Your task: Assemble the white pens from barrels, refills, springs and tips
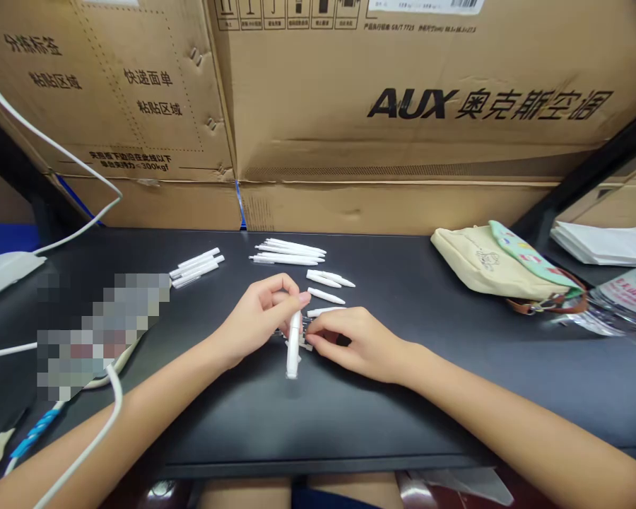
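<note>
Fingers of the left hand (262,314) pinch a white pen barrel (293,350) pointing down over the bench (233,424); those of the right hand (368,343) are bent close together beside it at small parts (308,346), though I cannot tell whether they grip one. Beyond the hands lie several white pens (289,260), with short white pieces (326,296) nearer the right hand and white tubes (198,271) to the left.

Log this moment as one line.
left hand: holds white pen piece | right hand: fingertips at small parts | beyond: white pens | right: cream pouch
</note>
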Demonstrator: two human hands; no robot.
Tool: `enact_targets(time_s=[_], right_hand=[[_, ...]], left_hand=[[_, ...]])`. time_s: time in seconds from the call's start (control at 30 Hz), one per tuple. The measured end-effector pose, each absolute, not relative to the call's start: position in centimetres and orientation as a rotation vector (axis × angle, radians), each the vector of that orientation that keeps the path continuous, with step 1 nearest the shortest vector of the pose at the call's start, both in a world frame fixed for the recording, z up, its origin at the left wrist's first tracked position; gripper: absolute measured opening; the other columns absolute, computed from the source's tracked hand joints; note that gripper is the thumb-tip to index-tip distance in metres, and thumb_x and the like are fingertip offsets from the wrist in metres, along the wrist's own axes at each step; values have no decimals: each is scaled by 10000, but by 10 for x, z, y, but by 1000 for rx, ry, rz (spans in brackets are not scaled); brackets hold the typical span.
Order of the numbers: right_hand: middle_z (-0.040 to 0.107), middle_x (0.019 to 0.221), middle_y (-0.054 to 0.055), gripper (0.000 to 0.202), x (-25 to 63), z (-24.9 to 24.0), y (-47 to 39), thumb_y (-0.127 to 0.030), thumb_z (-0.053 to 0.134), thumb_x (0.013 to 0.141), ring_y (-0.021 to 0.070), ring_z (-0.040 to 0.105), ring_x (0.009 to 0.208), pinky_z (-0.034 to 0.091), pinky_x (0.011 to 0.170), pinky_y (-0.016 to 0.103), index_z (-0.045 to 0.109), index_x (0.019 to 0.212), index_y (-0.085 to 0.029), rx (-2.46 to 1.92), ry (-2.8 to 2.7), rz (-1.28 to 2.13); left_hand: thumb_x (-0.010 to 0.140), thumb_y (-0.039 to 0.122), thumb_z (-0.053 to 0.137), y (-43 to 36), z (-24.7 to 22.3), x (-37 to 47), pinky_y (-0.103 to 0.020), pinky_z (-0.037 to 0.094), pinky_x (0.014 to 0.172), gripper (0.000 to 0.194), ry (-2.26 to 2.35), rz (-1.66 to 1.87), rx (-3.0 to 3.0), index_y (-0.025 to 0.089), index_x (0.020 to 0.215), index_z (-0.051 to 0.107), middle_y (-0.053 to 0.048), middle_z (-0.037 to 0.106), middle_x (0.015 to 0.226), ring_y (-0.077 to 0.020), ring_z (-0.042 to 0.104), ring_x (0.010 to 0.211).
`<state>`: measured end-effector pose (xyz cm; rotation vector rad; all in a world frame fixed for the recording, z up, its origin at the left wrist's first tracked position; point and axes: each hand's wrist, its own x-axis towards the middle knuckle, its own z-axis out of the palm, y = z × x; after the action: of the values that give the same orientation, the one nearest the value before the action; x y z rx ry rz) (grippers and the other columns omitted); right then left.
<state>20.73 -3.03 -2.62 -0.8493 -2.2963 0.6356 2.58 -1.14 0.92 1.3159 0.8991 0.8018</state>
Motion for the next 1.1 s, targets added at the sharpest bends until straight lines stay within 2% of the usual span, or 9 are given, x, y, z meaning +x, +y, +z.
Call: enact_targets(time_s=[0.63, 0.77, 1.1], right_hand=[[655, 693, 24, 183, 207, -25, -31, -187, 487, 884, 97, 536, 558, 442, 568, 210, 603, 744, -171, -815, -2295, 661], [664, 721, 28, 172, 206, -23, -31, -175, 479, 884, 104, 557, 580, 452, 585, 215, 608, 769, -172, -805, -2299, 680], [603, 629, 9, 162, 207, -27, -30, -191, 494, 874, 97, 495, 534, 412, 548, 208, 600, 754, -167, -812, -2306, 587]], left_hand=[[685, 335, 737, -13, 6, 26, -226, 485, 511, 307, 830, 716, 1320, 177, 690, 473, 30, 585, 513, -116, 570, 474], [689, 343, 734, -14, 6, 26, -232, 491, 519, 307, 802, 682, 1320, 176, 687, 477, 23, 593, 517, -113, 564, 473], [762, 362, 659, -9, 10, 24, -196, 469, 505, 267, 884, 782, 1202, 182, 698, 472, 41, 577, 498, -84, 517, 443]])
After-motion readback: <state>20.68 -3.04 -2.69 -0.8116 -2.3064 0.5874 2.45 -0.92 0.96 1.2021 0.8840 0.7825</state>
